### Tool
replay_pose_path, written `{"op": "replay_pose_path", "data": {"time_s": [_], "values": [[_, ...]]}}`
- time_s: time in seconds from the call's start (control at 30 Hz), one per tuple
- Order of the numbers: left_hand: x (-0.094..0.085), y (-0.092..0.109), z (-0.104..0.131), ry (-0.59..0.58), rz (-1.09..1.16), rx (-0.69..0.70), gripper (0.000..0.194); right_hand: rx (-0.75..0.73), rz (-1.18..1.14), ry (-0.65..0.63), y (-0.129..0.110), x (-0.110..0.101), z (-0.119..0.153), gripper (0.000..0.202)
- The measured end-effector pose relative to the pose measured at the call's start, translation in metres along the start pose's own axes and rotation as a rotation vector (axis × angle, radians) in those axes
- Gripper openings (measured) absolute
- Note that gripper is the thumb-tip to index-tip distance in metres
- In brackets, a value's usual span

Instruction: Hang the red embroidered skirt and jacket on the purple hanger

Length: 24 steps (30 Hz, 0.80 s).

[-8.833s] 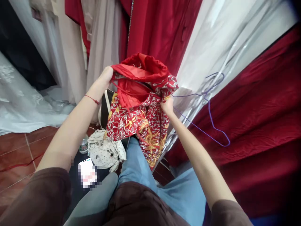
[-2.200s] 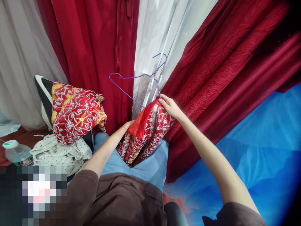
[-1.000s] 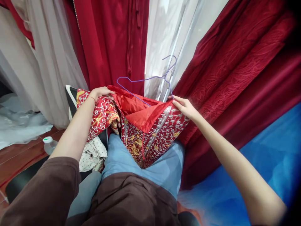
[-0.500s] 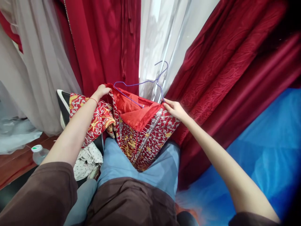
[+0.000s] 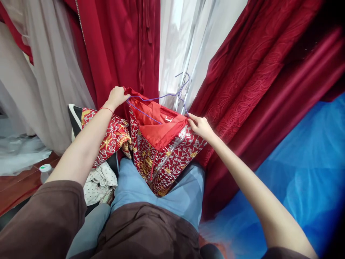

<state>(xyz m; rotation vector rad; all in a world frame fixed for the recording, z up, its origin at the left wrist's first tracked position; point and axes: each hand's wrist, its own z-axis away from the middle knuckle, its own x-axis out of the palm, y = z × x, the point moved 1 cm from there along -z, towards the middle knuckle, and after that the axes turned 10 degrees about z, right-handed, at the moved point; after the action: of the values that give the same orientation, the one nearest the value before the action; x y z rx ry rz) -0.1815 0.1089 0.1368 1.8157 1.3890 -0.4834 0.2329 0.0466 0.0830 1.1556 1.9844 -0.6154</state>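
A red garment [image 5: 164, 154] with gold and silver embroidery and a plain red lining hangs between my hands above my lap. My left hand [image 5: 117, 97] grips its upper left edge, right where the left end of a thin purple wire hanger [image 5: 159, 98] lies. My right hand [image 5: 199, 126] pinches the garment's upper right edge, at the hanger's right end. The hanger's bar spans the garment's open top, with its hook pointing up toward the white fabric behind. A second embroidered red piece [image 5: 109, 138] is draped over a black chair back on the left.
Dark red gowns [image 5: 118, 46] and a patterned crimson fabric [image 5: 258, 79] hang close in front, with white plastic-covered fabric [image 5: 185, 39] between. Blue sheeting [image 5: 296, 169] lies at right. A spotted white cloth [image 5: 98, 183] and a water bottle [image 5: 44, 172] sit at lower left on the brown tiled floor.
Both hands have spread the garment's top wider along the hanger. My left hand has risen to the hanger's left end, and the lining with a small label now shows.
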Motion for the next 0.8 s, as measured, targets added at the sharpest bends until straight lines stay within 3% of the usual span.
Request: {"op": "replay_pose_path", "data": {"time_s": [0.13,0.23,0.3,0.4,0.5,0.6,0.7,0.8], "values": [[-0.01,-0.024,0.011,-0.193,-0.199,0.213,0.04,0.075,0.177,-0.046,-0.008,0.008,-0.001,0.049],[-0.017,-0.024,0.011,-0.199,-0.238,0.246,0.039,0.113,0.309,-0.071,-0.012,0.01,0.0,0.05],[-0.021,-0.009,0.009,-0.123,-0.197,0.178,0.041,0.124,0.381,-0.086,-0.014,0.006,0.002,0.051],[-0.025,0.029,0.013,-0.028,-0.078,0.099,0.038,0.143,0.468,-0.108,-0.019,-0.004,0.008,0.051],[-0.022,0.073,0.028,0.003,0.066,0.094,0.029,0.179,0.526,-0.098,-0.019,-0.015,0.012,0.051],[-0.013,0.103,0.049,0.065,0.252,0.062,0.023,0.176,0.533,-0.065,-0.011,-0.023,0.014,0.051],[0.003,0.114,0.078,0.143,0.442,0.067,0.021,0.139,0.493,-0.034,0.002,-0.024,0.014,0.05],[0.026,0.107,0.117,0.148,0.527,0.123,0.018,0.138,0.465,-0.001,0.015,-0.02,0.013,0.051]]}}
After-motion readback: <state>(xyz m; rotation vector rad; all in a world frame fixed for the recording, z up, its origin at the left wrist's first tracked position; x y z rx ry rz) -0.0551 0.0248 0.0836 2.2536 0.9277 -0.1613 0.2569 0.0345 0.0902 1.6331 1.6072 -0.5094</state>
